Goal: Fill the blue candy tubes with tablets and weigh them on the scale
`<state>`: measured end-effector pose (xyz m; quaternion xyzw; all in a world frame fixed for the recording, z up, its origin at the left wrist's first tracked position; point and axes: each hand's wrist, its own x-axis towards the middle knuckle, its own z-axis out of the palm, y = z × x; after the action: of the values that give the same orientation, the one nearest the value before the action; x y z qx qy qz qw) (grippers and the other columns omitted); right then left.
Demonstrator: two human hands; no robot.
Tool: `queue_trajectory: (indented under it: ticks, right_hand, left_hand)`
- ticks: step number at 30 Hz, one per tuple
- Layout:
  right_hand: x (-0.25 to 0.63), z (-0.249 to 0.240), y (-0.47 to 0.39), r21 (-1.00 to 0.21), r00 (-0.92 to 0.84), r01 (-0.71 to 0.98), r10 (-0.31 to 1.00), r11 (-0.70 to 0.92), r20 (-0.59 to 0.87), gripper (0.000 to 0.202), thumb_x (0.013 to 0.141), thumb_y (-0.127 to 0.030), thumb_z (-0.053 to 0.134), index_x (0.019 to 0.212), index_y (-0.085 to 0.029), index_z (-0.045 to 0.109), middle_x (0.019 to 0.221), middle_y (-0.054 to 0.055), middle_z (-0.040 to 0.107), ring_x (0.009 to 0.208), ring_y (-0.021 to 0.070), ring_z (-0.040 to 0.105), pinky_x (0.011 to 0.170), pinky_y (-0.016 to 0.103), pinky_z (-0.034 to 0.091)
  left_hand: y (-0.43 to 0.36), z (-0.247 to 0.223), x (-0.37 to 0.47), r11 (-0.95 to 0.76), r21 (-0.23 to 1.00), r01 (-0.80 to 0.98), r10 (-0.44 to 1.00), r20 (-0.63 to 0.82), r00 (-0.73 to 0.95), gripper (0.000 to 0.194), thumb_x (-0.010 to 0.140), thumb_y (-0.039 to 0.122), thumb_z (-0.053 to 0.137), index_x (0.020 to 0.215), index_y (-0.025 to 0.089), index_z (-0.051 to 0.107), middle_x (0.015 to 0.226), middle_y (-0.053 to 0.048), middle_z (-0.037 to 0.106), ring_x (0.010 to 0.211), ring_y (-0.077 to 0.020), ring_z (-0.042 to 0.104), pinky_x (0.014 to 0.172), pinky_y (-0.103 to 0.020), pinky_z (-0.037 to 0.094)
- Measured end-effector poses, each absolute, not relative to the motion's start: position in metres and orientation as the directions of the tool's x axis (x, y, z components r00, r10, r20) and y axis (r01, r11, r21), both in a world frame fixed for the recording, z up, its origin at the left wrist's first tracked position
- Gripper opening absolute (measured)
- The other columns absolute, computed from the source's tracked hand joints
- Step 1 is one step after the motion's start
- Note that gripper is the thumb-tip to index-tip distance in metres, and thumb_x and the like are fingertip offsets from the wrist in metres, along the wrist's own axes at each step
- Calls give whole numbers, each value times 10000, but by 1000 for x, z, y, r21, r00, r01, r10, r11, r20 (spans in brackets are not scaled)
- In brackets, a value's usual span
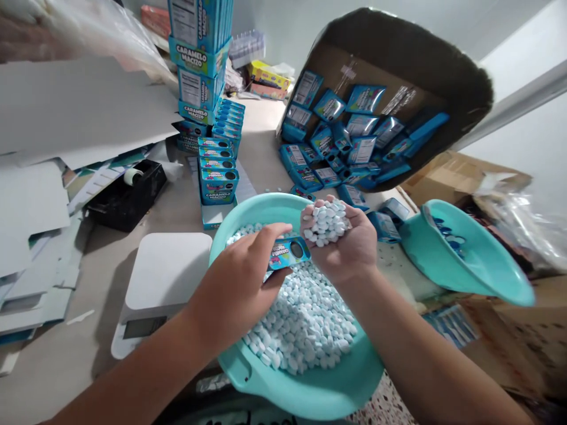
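Over a turquoise basin (305, 404) my left hand (241, 277) grips a small blue candy tin (290, 254), thumb and fingers on its opposite edges. Beside the tin, my right hand (354, 248) is cupped palm up, with a heap of pale candies (328, 223) lying in it. The fingers curl around the heap, close to the tin's end. Below both hands, many more loose pale candies (305, 321) fill the basin. Whether the tin holds any candies is hidden from this angle.
Left of the basin lies a white digital scale (170, 265), with a black tape dispenser (128, 195) behind it. Display boxes of blue tins (219, 177) stand at the back. A tipped cardboard box (443, 77) holds many tins; a second turquoise basin (482, 277) is at right.
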<state>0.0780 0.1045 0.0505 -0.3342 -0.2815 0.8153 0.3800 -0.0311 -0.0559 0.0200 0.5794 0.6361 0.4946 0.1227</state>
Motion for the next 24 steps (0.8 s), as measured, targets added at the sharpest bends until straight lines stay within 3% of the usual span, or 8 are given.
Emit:
queue_trajectory:
  ticks: [3,10,20,24]
  right_hand:
    - [80,62,93,-695,-529,-423,781,-581,-332,20,811,-247,563,811,-227,560,719,-36,650,682,115,677,563,186,540]
    - [85,64,83,-818,-566,-344,797,-461,-211,41,835,-239,598,819,-251,562,767,-50,640,765,113,668,647,210,553]
    - [79,62,72,-910,-544,-287,833,-298,-101,109,756,-346,645,763,-242,614,734,-23,616,855,214,695,809,376,598]
    - [79,62,70,-920,-533,-277,841,-277,-93,205,837,-409,643,703,-257,615,719,-32,618,838,195,692,828,387,590]
  left_hand:
    - [-53,19,-30,-159,734,660,901,381,-207,522,898,72,661,1365,203,468,1265,-121,692,1117,-293,702,888,-443,627]
    - [-48,19,-29,-163,750,642,914,360,-189,531,896,67,647,1378,187,461,1313,-124,670,1221,-278,663,993,-437,595]
    - [-49,19,-29,-177,708,684,915,374,-150,402,901,83,644,1270,178,516,1176,-102,693,1063,-269,694,864,-406,616]
    - [-49,18,-28,-192,703,685,917,378,-131,363,900,76,635,1241,159,540,1184,-115,683,1066,-274,681,866,-410,612]
